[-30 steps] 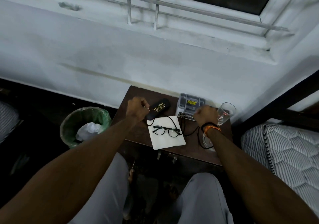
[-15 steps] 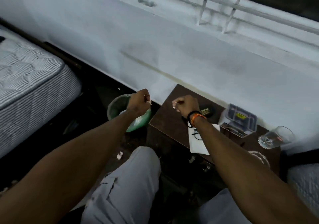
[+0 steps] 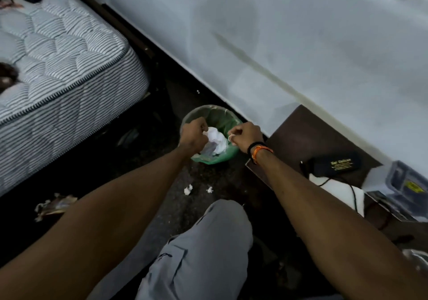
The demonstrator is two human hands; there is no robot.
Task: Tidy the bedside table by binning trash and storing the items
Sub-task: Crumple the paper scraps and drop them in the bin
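Both hands hovered over the green bin.

The right hand pinched a small white scrap; the left hand was curled, its contents not discernible. Crumpled paper lay inside the bin, just beside the bedside table, where a black case rested.

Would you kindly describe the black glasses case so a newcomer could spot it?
Find the dark wooden bedside table against the white wall. The glasses case lies on it, beside the clear plastic box; it alone is black with gold lettering.
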